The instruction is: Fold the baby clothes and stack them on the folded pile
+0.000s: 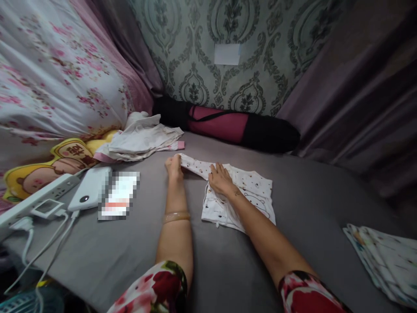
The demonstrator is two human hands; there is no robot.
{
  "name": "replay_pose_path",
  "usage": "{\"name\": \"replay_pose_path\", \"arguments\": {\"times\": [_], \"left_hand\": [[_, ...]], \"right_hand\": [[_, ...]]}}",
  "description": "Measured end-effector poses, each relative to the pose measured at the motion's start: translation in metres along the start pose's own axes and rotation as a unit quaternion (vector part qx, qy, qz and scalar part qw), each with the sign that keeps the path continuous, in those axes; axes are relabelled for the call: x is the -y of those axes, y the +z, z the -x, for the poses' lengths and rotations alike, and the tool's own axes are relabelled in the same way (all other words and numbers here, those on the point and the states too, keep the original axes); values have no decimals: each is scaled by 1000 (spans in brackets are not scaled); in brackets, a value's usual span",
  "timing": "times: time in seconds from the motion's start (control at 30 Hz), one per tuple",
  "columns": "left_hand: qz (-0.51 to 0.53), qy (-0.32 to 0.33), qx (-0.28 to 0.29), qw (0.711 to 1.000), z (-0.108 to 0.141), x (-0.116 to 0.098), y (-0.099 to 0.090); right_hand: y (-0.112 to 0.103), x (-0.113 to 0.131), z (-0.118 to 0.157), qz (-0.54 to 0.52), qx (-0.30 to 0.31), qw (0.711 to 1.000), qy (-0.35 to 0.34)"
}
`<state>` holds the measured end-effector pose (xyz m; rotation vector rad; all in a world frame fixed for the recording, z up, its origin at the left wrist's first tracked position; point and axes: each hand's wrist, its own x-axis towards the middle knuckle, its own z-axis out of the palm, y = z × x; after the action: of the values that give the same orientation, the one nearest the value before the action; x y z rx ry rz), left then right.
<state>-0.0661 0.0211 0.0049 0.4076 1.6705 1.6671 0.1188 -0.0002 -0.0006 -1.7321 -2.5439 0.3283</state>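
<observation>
Grey sheet (312,204) spreads below patterned wall (192,56) — wide open at three o'clock. White garment (257,200) lies at twelve; my left hand (175,167) pinches its sleeve (197,167), my right hand (221,178) presses flat, hands apart — curtains (355,95) edge two o'clock.

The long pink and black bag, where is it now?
In the head view, the bag lies at the far middle of the grey sheet, along the patterned wall, beyond the white shirt.
</observation>
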Motion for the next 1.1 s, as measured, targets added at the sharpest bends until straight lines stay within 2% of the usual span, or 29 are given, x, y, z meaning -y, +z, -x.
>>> {"name": "replay_pose_path", "arguments": {"times": [0.07, 0.13, 0.23, 0.37, 0.5, 0.6, 0.7, 0.87, 1.1], "left_hand": [[136, -106, 19, 985, -1, -4, 3], [223, -157, 49, 961, 1, -7, 5], [276, -151, 88, 945, 5, -11, 5], [280, -134, 122, 943, 8, -11, 5], [284, -137, 129, 940, 7, -9, 4], [296, -146, 111, 937, 4, -6, 4], [288, -160, 65, 942, 0, -2, 7], [262, -138, -52, 954, -8, 8, 14], [237, -105, -91, 961, -16, 14, 14]], "right_hand": [[-2, 2, -1, -1, 12, 1000, 5], [-5, 7, -4, -5, 28, 999, 16], [-7, 20, -9, -21, 38, 998, 53], [-2, 39, -14, -33, 28, 993, 107], [2, 44, -16, -33, 26, 992, 120], [2, 40, -15, -30, 15, 994, 107], [3, 37, -11, -12, -18, 998, 66], [9, 41, -12, -12, 21, 998, 52], [11, 60, -22, -13, 21, 999, 28]]}}
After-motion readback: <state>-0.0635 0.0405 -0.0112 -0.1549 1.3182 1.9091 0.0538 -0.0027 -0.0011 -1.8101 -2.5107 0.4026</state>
